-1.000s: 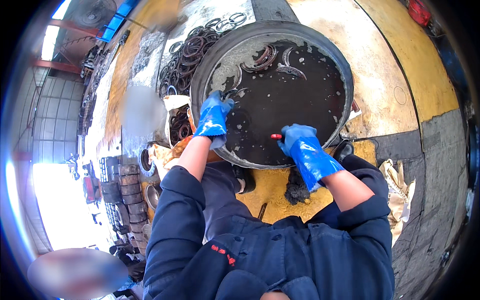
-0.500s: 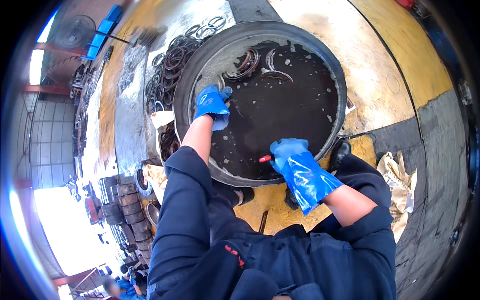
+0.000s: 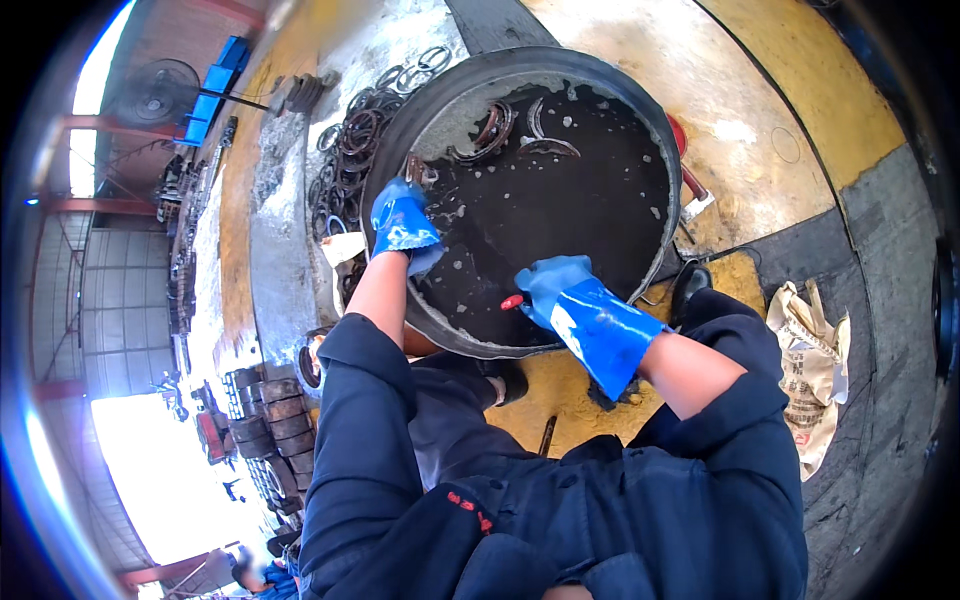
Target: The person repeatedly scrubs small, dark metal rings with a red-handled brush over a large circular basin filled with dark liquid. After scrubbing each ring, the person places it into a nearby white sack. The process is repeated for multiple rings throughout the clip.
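Both my hands wear blue rubber gloves and are over a large round dark tub (image 3: 648, 105) of black liquid with pale froth. My left hand (image 3: 402, 215) is at the tub's left side, its fingers closed at a brownish curved metal piece (image 3: 421, 170) that shows just beyond them. Near the close edge, my right hand (image 3: 556, 285) is closed round a tool with a red end (image 3: 512, 301); the rest of the tool is hidden by the glove. Farther back, brown metal rings (image 3: 492, 133) and another ring (image 3: 550, 147) stick partly out of the liquid.
A heap of dark rings (image 3: 360, 135) lies left of the tub. Right of it is a red-handled object (image 3: 692, 182); a crumpled beige sack (image 3: 808, 370) lies nearer. Stacked round parts (image 3: 285, 415) and a fan (image 3: 158, 92) are at left. Another person (image 3: 275, 578) shows at lower left.
The brownish curved piece by my left hand shows more clearly now, and that hand has drawn slightly toward the tub's left wall. My right hand with the red-ended tool has shifted slightly left and away.
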`<move>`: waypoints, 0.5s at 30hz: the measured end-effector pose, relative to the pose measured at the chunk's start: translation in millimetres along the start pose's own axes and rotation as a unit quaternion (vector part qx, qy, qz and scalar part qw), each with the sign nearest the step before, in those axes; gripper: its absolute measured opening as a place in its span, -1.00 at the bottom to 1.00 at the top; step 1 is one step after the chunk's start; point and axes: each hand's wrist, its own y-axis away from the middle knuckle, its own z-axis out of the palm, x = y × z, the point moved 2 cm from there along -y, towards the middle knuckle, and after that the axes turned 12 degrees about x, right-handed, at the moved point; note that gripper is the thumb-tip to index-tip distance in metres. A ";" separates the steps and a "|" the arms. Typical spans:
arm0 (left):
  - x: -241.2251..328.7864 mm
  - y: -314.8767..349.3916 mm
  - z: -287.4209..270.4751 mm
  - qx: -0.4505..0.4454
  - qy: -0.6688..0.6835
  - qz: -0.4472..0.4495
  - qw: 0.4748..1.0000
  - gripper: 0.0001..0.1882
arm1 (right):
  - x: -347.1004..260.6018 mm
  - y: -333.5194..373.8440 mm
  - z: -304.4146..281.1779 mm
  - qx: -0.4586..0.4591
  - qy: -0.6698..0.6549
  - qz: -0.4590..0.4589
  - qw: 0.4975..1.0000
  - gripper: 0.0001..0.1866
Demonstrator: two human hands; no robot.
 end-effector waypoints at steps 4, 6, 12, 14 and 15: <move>-30.9 -10.8 -32.8 0.038 0.061 -0.025 0.997 -0.63 | 6.3 -10.4 4.8 -0.075 0.017 -0.015 0.997 -0.72; -35.8 -8.4 -45.8 0.021 0.097 -0.027 0.995 -0.61 | 15.1 -12.1 15.0 -0.091 0.036 -0.005 0.995 -0.71; -89.6 9.6 -58.0 -0.047 0.418 -0.137 0.897 -0.73 | 16.0 -13.0 6.8 -0.036 -0.005 0.097 0.995 -0.69; -55.7 44.2 -85.1 -0.119 0.598 -0.117 0.784 -0.73 | 35.9 -7.7 9.1 0.016 -0.021 0.162 0.986 -0.67; -75.0 58.1 -86.7 -0.144 0.624 -0.095 0.762 -0.70 | 39.7 -8.3 11.8 0.044 -0.036 0.181 0.982 -0.66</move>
